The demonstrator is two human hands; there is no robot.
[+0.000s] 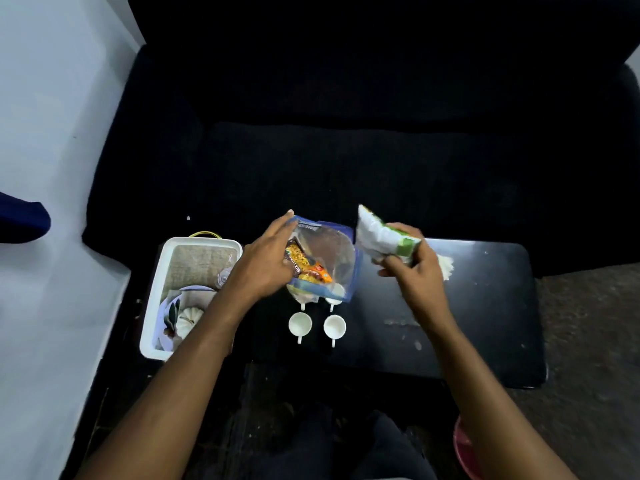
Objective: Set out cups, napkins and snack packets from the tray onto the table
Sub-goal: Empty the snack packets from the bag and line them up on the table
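My left hand [266,261] holds a clear blue-edged zip bag [329,258] above the black table [485,323]; colourful snack packets [304,266] show inside it. My right hand [414,271] grips a white and green snack packet [377,237], raised to the right of the bag. Two white cups [300,323] [334,326] stand on the table below the bag. Two more cups sit partly hidden under the bag [334,299]. The white tray [156,306] stands to the left, with a plate and a folded white napkin [188,323] in it.
A black sofa [346,150] fills the space behind the table. A white tissue [446,266] lies on the table behind my right hand. A clear plastic cup [223,275] lies in the tray. A red bucket [465,448] stands on the floor at the lower right.
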